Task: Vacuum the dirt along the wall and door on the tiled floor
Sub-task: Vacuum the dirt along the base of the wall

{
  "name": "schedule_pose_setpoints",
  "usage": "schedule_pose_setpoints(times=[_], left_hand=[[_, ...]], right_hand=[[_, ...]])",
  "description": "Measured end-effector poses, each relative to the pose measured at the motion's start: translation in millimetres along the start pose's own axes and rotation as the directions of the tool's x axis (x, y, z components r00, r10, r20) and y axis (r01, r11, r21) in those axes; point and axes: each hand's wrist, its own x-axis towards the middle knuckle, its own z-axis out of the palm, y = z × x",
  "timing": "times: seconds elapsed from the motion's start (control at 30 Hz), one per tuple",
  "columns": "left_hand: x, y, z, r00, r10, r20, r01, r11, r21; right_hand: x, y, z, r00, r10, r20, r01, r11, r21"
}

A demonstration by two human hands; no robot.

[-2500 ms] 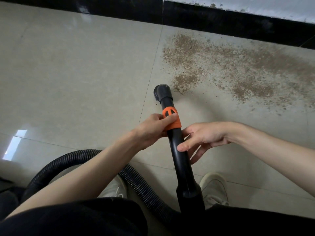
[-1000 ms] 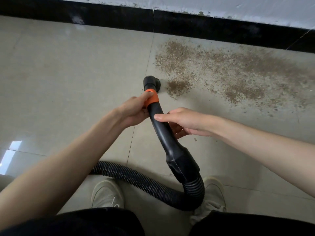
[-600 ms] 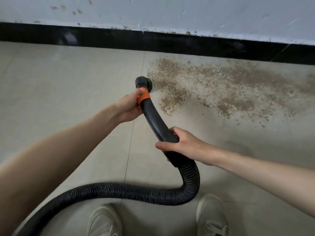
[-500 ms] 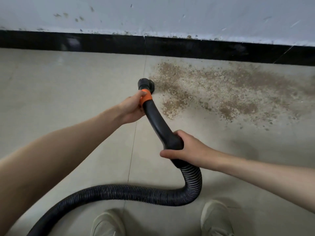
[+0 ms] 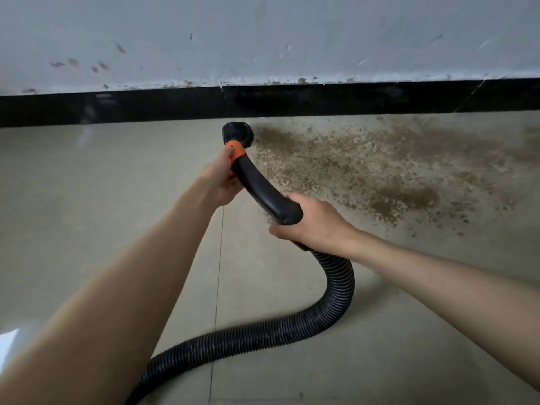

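Observation:
A black vacuum wand (image 5: 257, 185) with an orange collar (image 5: 236, 150) ends in a round black nozzle (image 5: 237, 133) that sits at the left edge of a brown dirt patch (image 5: 365, 168) on the tiled floor (image 5: 102, 185), close to the black skirting (image 5: 321, 97). My left hand (image 5: 220, 179) grips the wand just below the orange collar. My right hand (image 5: 309, 226) grips the wand's lower end, where the ribbed black hose (image 5: 321, 317) joins it. The hose loops down to the lower left and leaves the view.
A pale scuffed wall (image 5: 263, 39) rises above the skirting. The dirt spreads right along the wall to the frame's edge, with a denser clump (image 5: 406, 197) and scattered specks. A tile joint (image 5: 219, 273) runs toward me beneath the wand.
The nozzle has moved forward to the skirting at the dirt's left edge. My right hand went from touching the wand to gripping its lower end. The view has tilted up, and my feet have dropped out of it.

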Motion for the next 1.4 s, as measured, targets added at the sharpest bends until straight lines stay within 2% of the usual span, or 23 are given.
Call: schedule_pose_setpoints(times=[0.27, 0.43, 0.6, 0.9, 1.07, 1.4], left_hand=[[12, -19, 35, 0.965, 0.154, -0.212, -0.139, 0.987, 0.085], [20, -34, 38, 0.949, 0.195, -0.246, -0.164, 0.976, 0.141], [18, -46, 33, 0.962, 0.209, -0.174, -0.203, 0.978, 0.056], [13, -75, 77, 0.975, 0.218, -0.036, -0.208, 0.962, 0.179], [14, -89, 101, 0.981, 0.189, 0.045, -0.194, 0.961, 0.197], [14, -109, 142, 0.977, 0.168, 0.127, -0.192, 0.96, 0.205]], right_hand=[[36, -6, 3, 0.999, -0.038, -0.021, 0.037, 0.997, -0.065], [24, 19, 5, 0.998, 0.008, -0.066, -0.004, 0.999, 0.054], [14, 31, 16, 0.991, 0.063, -0.119, -0.05, 0.992, 0.116], [-14, 64, 13, 0.95, 0.217, -0.223, -0.141, 0.939, 0.314], [-26, 82, 8, 0.917, 0.272, -0.292, -0.174, 0.931, 0.32], [-39, 113, -13, 0.885, 0.331, -0.328, -0.208, 0.911, 0.356]])
